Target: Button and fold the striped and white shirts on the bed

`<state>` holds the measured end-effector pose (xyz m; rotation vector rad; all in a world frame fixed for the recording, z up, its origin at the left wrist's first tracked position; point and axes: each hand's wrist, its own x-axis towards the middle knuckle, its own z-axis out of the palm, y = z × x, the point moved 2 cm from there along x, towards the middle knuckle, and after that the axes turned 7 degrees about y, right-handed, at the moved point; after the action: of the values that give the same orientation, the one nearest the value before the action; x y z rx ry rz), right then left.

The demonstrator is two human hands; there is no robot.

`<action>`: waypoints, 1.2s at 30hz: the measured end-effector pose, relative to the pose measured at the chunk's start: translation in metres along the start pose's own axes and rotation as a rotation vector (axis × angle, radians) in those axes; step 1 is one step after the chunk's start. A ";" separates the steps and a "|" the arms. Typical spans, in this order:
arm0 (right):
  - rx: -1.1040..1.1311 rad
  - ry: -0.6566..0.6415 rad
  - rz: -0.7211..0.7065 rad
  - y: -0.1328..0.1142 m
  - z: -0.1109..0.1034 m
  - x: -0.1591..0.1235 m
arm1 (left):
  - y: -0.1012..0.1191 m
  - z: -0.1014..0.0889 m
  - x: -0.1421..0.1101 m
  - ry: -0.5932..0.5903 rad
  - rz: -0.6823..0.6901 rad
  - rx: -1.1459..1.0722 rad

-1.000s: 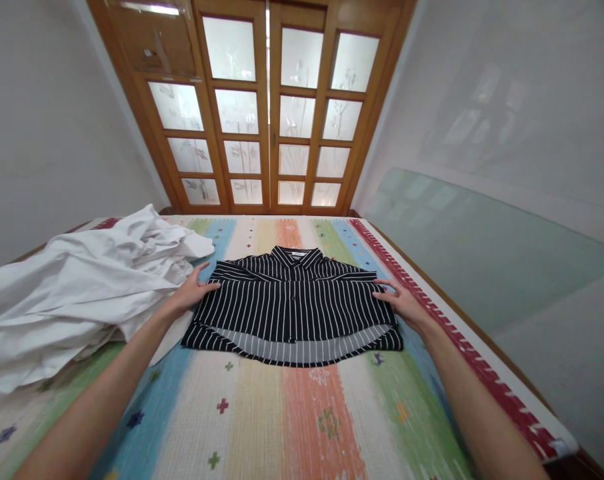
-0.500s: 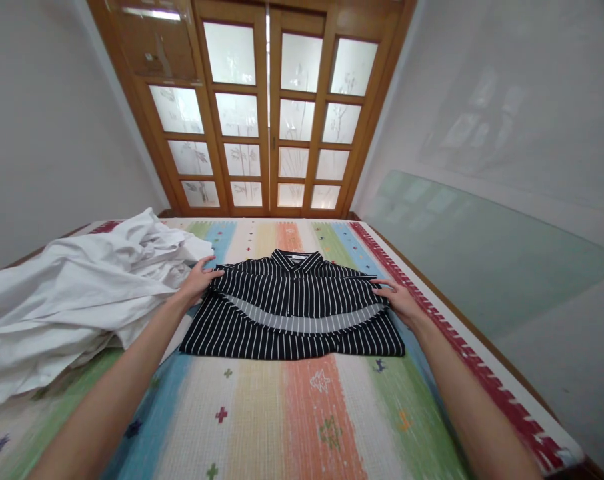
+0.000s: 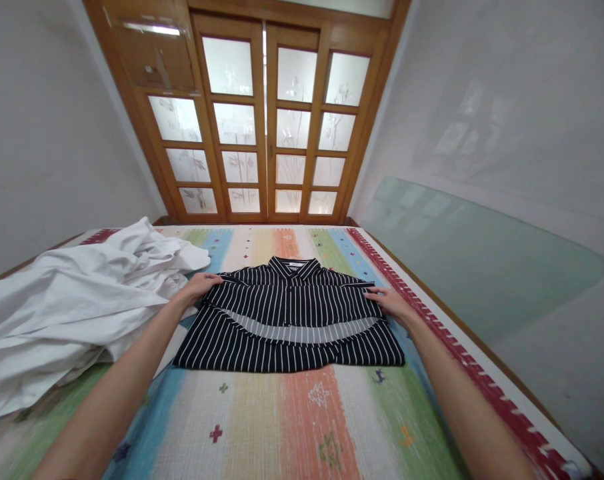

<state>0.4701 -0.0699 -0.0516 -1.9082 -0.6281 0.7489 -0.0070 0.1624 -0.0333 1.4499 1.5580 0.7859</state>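
Observation:
A black shirt point(image 3: 302, 303) with white stripes lies folded in front of me, its collar pointing away. The lower part is turned up over the front, and a curved grey-looking strip of the fabric's inner side shows across it. At the shirt's left edge, my left hand point(image 3: 202, 285) has its fingers closed on the fold's upper corner. My right hand point(image 3: 391, 303) pinches the opposite corner on the right, with fingertips over the cloth. The thumbs are mostly hidden.
A heap of white cloth point(image 3: 82, 300) lies to the left, close to my left forearm. Under everything is a colourful striped mat point(image 3: 252, 427) with a red border on the right. Walls flank both sides, and wooden glass-paned doors point(image 3: 265, 133) stand beyond the far edge.
My left fingers, spread earlier, have come together at the shirt's corner. My right fingers have shifted slightly inward on the fold. The view has tilted up a little.

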 end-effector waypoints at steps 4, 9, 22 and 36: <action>-0.069 -0.002 -0.089 0.001 -0.001 0.008 | 0.003 -0.005 0.003 -0.024 0.046 0.175; -0.089 -0.041 -0.086 0.004 0.000 0.014 | 0.004 -0.010 0.006 -0.090 0.071 0.337; 0.112 -0.008 -0.214 0.009 -0.008 0.008 | 0.012 -0.012 -0.003 -0.068 0.175 0.080; 0.004 0.119 -0.013 0.002 -0.007 -0.014 | 0.005 0.001 -0.010 0.152 0.118 0.224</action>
<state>0.4665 -0.0845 -0.0472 -1.9273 -0.5641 0.6228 -0.0042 0.1531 -0.0273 1.6908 1.7318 0.8273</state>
